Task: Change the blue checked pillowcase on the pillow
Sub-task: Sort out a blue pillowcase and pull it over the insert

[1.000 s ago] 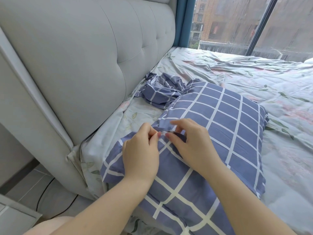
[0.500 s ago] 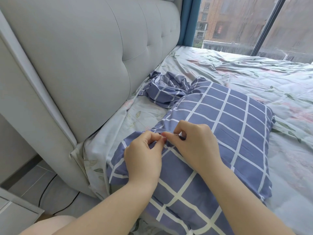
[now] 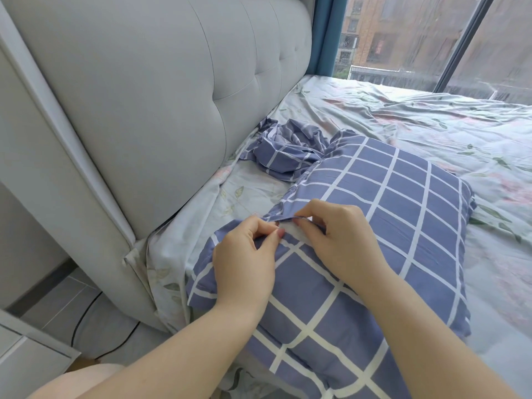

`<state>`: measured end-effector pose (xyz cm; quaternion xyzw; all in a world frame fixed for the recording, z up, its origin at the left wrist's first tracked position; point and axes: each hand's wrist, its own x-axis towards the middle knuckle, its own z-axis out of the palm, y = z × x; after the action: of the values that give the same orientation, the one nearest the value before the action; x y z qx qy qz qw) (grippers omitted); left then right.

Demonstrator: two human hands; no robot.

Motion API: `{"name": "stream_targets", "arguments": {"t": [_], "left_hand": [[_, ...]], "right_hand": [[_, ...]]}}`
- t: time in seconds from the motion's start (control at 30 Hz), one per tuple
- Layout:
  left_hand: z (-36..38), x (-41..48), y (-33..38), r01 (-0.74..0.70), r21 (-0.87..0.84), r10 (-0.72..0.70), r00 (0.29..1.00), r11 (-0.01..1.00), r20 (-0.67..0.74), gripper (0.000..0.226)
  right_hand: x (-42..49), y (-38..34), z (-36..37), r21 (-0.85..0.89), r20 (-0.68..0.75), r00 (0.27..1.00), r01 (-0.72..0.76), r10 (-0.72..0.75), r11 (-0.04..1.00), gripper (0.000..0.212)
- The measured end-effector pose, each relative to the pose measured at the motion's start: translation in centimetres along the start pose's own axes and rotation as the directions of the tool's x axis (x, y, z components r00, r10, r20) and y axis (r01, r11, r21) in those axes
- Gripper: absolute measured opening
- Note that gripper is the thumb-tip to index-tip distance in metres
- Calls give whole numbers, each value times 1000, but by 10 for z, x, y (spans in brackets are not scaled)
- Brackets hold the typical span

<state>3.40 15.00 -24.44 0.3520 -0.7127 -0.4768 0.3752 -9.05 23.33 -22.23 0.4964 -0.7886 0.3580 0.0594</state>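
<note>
A pillow in a blue checked pillowcase (image 3: 397,214) lies on the bed near its left edge. My left hand (image 3: 244,254) pinches the pillowcase's open edge at the pillow's near-left side. My right hand (image 3: 339,237) pinches the same edge just to the right, and a strip of white pillow shows between the two hands. A second blue checked pillowcase (image 3: 288,148) lies crumpled by the headboard, behind the pillow.
A grey tufted headboard (image 3: 161,105) rises on the left. The floral bed sheet (image 3: 403,119) spreads to the right and back. A big window (image 3: 431,38) with a blue curtain stands behind. A black cable (image 3: 86,318) runs across the floor by a white cabinet corner (image 3: 26,361).
Both hands have stayed on the pillowcase edge and drawn slightly apart along it, baring a little white between them. The camera has shifted a little.
</note>
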Motion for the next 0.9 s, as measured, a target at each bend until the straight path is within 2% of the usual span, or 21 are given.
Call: {"name": "stream_targets", "arguments": {"t": [0.13,0.17,0.27,0.4,0.53,0.6,0.7,0.83,0.9], "left_hand": [[1,-2,3,-69,52,69,998,996,8,12],[1,-1,3,-82,59,82,997,995,7,12],[-3,7,5,-41,65,40,999,997,16,14],[-13,24,8,57,69,-64,993,996,98,17],[-19,37,9,174,12,-174,972,985,161,18],[-21,41,10,183,20,-184,968,983,170,18],[-20,42,10,99,129,-121,978,987,168,18],[-17,38,8,-135,355,66,977,925,201,18],[-20,39,7,-150,377,56,967,914,250,17]], "right_hand": [[4,-2,3,301,-69,971,-199,229,933,23],[5,-4,4,330,-63,965,-219,253,918,24],[4,-5,4,317,-17,967,-235,253,919,25],[1,-3,-2,323,34,973,-226,228,919,21],[-3,-4,-7,289,100,977,-209,188,934,17],[-5,-5,-11,282,116,977,-205,179,937,16],[-7,-6,-15,300,124,973,-224,195,927,16],[-10,-5,-21,362,62,965,-258,253,896,19],[-13,-6,-23,351,56,968,-250,246,902,20]]}}
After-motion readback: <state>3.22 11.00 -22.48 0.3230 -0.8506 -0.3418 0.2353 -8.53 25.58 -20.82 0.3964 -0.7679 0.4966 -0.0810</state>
